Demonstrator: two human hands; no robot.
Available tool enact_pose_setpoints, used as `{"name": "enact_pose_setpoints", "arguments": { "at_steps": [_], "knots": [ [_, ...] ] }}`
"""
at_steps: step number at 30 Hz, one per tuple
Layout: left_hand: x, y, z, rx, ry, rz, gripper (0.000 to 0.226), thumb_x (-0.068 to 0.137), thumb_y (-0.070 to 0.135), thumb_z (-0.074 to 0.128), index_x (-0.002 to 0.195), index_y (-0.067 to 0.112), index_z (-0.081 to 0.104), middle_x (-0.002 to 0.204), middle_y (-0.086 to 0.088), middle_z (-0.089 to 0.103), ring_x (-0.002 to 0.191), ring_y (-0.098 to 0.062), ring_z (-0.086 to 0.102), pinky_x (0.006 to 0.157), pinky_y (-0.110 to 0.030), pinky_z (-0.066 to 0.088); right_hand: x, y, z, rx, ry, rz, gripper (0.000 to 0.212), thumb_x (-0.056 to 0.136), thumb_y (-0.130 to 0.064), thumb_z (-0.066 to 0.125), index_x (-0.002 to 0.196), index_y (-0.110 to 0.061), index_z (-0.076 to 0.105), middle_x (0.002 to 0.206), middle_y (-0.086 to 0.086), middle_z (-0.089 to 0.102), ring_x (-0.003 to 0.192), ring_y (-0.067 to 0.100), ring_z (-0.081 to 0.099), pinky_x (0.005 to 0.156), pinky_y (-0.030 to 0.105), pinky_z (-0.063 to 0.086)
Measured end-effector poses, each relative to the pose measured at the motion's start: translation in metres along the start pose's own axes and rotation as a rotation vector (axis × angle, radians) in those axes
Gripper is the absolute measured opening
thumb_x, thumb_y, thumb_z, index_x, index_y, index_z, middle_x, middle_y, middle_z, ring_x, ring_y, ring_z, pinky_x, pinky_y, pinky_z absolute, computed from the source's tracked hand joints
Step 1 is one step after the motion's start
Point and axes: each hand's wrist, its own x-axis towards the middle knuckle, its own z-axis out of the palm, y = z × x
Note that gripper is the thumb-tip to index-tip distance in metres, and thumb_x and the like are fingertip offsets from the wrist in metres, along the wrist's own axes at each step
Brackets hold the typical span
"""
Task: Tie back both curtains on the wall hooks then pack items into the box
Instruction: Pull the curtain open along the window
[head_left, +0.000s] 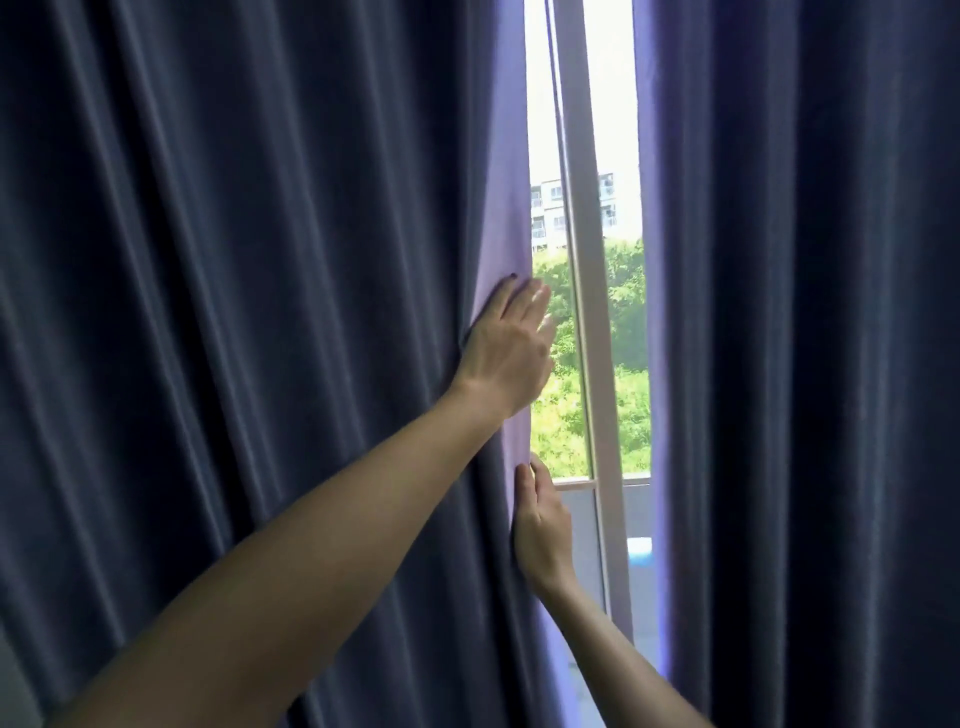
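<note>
**Curtains at window, both hands on left panel's edge**

Left curtain (234, 312): dark blue, pleated, hanging across left of view, inner edge at the gap. Right curtain (805, 312): same cloth, hanging right, untouched. Left hand (506, 348): fingers straight, pressed flat on that inner edge. Right hand (543, 525): lower down, fingers loosely extended against same edge; grip cannot be told. Window frame (589, 312): white, showing between panels, trees beyond.

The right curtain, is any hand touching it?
No, both hands, left hand and right hand, are on the left curtain's edge; the right curtain hangs untouched.
</note>
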Motion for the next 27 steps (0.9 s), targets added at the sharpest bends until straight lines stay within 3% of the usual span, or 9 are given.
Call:
{"name": "enact_pose_setpoints", "arguments": {
  "at_steps": [4,8,13,17,21,24,27],
  "knots": [
    [-0.007,-0.012,0.014,0.065,-0.025,0.03,0.06,0.097,0.049,0.028,0.147,0.016,0.028,0.159,-0.01,0.008,0.147,-0.027,0.002,0.116,-0.049,-0.007,-0.019,-0.004,0.039,0.018,-0.011,-0.075,0.031,0.101,-0.045,0.03,0.128,-0.048,0.044,0.125,-0.027,0.048,0.114,-0.007,0.047,0.093,0.016,0.034],
    [-0.019,-0.039,0.032,0.092,-0.028,-0.04,0.068,0.095,0.059,0.026,0.15,0.019,0.018,0.16,-0.007,0.002,0.147,-0.026,-0.003,0.115,-0.048,-0.012,-0.021,0.005,0.067,-0.037,0.043,-0.136,0.066,0.092,-0.062,0.028,0.15,-0.031,0.023,0.149,-0.025,0.027,0.139,-0.003,0.026,0.113,0.027,0.027],
    [-0.037,-0.065,0.046,0.147,-0.065,-0.08,0.069,0.096,0.057,0.026,0.151,0.017,0.013,0.16,-0.007,0.0,0.147,-0.027,-0.004,0.115,-0.05,-0.011,-0.025,0.007,0.089,-0.054,-0.029,-0.112,0.066,0.09,-0.061,0.028,0.15,-0.032,0.022,0.151,-0.022,0.025,0.14,0.0,0.023,0.116,0.037,0.025],
    [-0.049,-0.076,0.042,0.168,-0.114,-0.096,0.064,0.097,0.051,0.031,0.15,0.019,0.021,0.16,-0.008,0.002,0.147,-0.028,-0.003,0.116,-0.051,-0.009,-0.03,-0.001,0.102,-0.06,-0.074,-0.118,0.066,0.09,-0.06,0.027,0.149,-0.031,0.027,0.147,-0.021,0.033,0.137,0.004,0.028,0.113,0.039,0.028],
    [-0.067,-0.098,0.038,0.178,-0.144,-0.132,0.054,0.098,0.035,0.033,0.148,0.017,0.027,0.16,-0.008,0.005,0.147,-0.028,-0.001,0.115,-0.049,-0.009,-0.037,-0.013,0.126,-0.058,-0.143,-0.169,0.061,0.093,-0.052,0.022,0.148,-0.027,0.03,0.151,-0.013,0.036,0.14,0.009,0.029,0.116,0.039,0.023],
    [-0.085,-0.122,0.042,0.228,-0.178,-0.17,0.054,0.096,0.027,0.032,0.149,0.016,0.026,0.16,-0.008,0.006,0.147,-0.029,-0.001,0.116,-0.048,-0.009,-0.038,-0.014,0.148,-0.069,-0.179,-0.218,0.051,0.097,-0.04,0.022,0.139,-0.019,0.042,0.14,-0.001,0.05,0.134,0.024,0.039,0.111,0.049,0.028],
    [-0.102,-0.145,0.042,0.297,-0.231,-0.187,0.055,0.097,0.028,0.03,0.149,0.014,0.022,0.16,-0.008,0.006,0.147,-0.029,-0.001,0.116,-0.048,-0.01,-0.044,-0.019,0.173,-0.081,-0.232,-0.226,0.045,0.101,-0.021,0.028,0.145,-0.015,0.037,0.149,0.001,0.04,0.143,0.02,0.027,0.118,0.045,0.017]
  ]
}}
